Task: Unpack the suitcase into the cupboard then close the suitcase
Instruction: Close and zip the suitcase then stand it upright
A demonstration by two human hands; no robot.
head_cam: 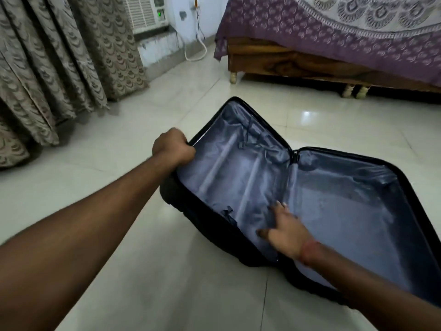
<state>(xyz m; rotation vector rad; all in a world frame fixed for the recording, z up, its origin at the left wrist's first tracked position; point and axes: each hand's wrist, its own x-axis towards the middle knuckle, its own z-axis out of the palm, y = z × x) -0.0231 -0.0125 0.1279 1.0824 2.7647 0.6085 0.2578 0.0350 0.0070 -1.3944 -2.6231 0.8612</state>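
Our left hand (173, 146) grips the open suitcase's (334, 199) raised left rim; our right hand (285, 229) rests flat, fingers spread, on its grey lining.

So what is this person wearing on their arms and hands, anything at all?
Very little. Both forearms are bare, with no sleeves in view. The right hand has a reddish thread band around its wrist. The left hand shows no gloves, rings or watch.

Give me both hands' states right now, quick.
Left hand: gripping the rim of the open black grey-lined suitcase.
Right hand: open, fingers spread flat on the lining, holding nothing.
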